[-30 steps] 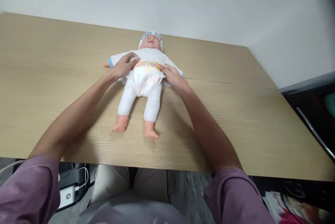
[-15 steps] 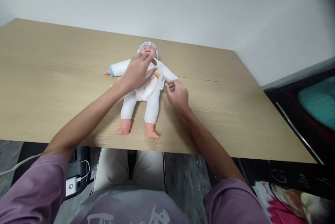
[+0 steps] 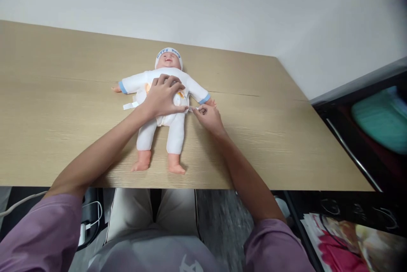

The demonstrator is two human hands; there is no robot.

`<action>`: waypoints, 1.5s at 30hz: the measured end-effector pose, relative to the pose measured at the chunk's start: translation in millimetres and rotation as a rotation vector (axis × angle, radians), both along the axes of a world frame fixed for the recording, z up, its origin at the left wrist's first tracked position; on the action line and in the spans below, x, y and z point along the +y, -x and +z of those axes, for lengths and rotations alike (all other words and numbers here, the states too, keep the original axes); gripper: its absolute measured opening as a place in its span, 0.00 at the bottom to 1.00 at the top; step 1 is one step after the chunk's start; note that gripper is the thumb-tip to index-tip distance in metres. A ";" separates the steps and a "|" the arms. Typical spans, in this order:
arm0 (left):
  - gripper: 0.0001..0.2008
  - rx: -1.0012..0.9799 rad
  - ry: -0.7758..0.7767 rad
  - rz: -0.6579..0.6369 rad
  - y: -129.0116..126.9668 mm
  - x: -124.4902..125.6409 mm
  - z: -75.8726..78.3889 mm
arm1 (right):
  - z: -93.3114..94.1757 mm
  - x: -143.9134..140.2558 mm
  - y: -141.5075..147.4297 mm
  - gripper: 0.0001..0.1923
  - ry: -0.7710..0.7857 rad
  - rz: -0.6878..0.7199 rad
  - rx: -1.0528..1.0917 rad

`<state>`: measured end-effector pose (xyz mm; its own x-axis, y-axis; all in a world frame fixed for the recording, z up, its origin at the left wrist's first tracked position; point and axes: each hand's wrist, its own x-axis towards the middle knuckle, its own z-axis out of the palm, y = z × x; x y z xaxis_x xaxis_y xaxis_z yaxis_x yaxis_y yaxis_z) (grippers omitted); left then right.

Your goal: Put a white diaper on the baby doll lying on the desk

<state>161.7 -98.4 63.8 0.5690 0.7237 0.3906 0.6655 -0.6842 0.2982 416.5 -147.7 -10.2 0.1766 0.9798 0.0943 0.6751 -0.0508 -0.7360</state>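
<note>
Baby doll [image 3: 165,106]: lies on its back on the wooden table [image 3: 286,144], long axis running from the near edge toward the far wall, head at the far end, bare feet toward the person; arms spread to either side, legs slightly parted. Dress: white suit with blue cuffs, white cap [image 3: 168,52] with blue lettering. Diaper [image 3: 178,101]: white with orange print, at the doll's waist, largely covered by the hand over it. Left hand [image 3: 163,98]: laid flat, fingers spread and curled lightly over the doll's belly and the diaper front, pressing rather than gripping. Right hand [image 3: 206,115]: at the doll's hip on the right side of the picture, thumb and forefinger pinched together on a small white diaper tab [image 3: 193,109]; remaining fingers folded. A second white tab [image 3: 130,105] lies loose on the table by the doll's other side, untouched. Sleeves purple.
</note>
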 end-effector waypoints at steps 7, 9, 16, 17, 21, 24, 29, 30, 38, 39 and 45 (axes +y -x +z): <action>0.37 0.015 0.022 0.003 -3.1 -1.8 3.2 | 30.1 28.1 14.3 0.26 -0.126 0.229 0.390; 0.36 0.017 0.014 0.009 -3.3 -2.4 3.9 | 34.2 42.2 33.8 0.24 -0.144 0.269 0.401; 0.40 -0.021 0.061 0.027 -2.8 0.8 1.1 | 27.9 34.0 71.3 0.18 -0.338 0.226 0.282; 0.42 -0.033 0.075 0.019 -1.8 2.6 0.3 | 27.4 25.1 70.6 0.16 -0.407 0.228 0.244; 0.47 -0.160 0.146 -0.104 10.9 9.6 0.1 | 27.3 -5.1 64.0 0.21 -0.570 0.331 0.065; 0.40 -0.375 0.199 -0.199 34.6 10.3 -0.4 | 28.4 -14.0 59.2 0.26 -0.566 0.391 -0.036; 0.26 -0.525 0.033 0.059 95.1 4.7 -19.6 | 42.3 -14.7 63.7 0.26 -0.601 0.371 -0.087; 0.24 -0.500 0.016 0.124 107.2 3.3 -25.8 | 47.5 -13.9 68.2 0.26 -0.612 0.365 -0.081; 0.21 -0.076 0.164 0.446 149.5 -9.5 -53.1 | 83.8 16.9 124.5 0.18 -0.482 0.512 -0.227; 0.21 -0.046 0.182 0.441 150.3 -9.4 -52.9 | 84.2 22.3 129.4 0.19 -0.465 0.526 -0.251; 0.16 -0.159 0.453 0.365 162.2 2.9 -39.5 | 77.0 39.4 137.0 0.29 -0.387 0.519 -0.248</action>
<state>-0.5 -95.5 24.3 0.2120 0.9756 0.0576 0.7570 -0.2012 0.6216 279.6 -108.3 66.8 -0.3781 0.8195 0.4306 0.6917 0.5593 -0.4570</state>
